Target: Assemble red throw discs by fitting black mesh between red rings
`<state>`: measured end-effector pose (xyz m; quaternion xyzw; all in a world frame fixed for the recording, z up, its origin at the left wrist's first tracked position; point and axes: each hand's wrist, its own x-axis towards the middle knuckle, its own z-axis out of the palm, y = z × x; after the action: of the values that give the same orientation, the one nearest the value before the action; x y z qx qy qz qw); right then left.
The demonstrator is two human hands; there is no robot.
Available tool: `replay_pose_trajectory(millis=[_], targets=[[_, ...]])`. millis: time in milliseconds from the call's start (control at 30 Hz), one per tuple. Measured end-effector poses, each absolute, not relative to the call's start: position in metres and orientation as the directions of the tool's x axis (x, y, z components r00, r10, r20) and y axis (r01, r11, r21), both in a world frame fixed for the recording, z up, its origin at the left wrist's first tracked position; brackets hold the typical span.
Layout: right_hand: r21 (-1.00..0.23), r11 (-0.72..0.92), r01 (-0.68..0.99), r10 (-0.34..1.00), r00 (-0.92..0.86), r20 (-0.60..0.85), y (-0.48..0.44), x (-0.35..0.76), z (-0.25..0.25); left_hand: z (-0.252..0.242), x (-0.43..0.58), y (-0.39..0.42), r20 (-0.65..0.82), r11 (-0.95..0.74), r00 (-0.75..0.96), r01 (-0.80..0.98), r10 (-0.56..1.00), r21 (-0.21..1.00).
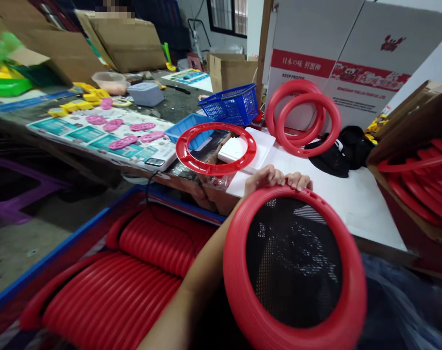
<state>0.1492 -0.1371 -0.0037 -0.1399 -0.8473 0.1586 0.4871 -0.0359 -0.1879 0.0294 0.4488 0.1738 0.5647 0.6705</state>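
Observation:
A thick red plastic ring (pixel 238 262) fills the lower right, tilted towards me. Lines run along its outer side, and I cannot tell whether it is one ring or several pressed together. Dark mesh-like fabric with shiny specks (pixel 293 262) shows through its opening. My left hand (pixel 263 178) has its fingers curled over the top rim, the forearm reaching up from below. Beside it, the fingers of my right hand (pixel 299 181) bend over the same rim; the rest of that hand is hidden behind the ring. Just beyond lies a flat red ring frame (pixel 182 153) with an open centre.
Two red rings (pixel 308 151) lean against a white carton (pixel 315 29). Red rings in rows (pixel 111 291) fill a blue-edged bin at lower left; more sit in a box (pixel 421 194) at right. Blue baskets (pixel 228 104), pink pieces (pixel 122 142) and a black cap (pixel 355 146) lie on the table.

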Motion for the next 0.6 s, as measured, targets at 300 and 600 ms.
replay_pose_trajectory(millis=[300,600], targets=[[-0.701,0.711,0.056,0.691,-0.239,0.682,-0.211,0.135,0.082,0.1,-0.138,-0.266,0.151,-0.195,0.393,0.073,0.907,0.978],[-0.308,0.945,0.108,0.26,-0.817,0.514,-0.31,0.092,0.142,0.149,-0.214,-0.418,0.448,-0.559,0.362,0.687,0.817,0.464]])
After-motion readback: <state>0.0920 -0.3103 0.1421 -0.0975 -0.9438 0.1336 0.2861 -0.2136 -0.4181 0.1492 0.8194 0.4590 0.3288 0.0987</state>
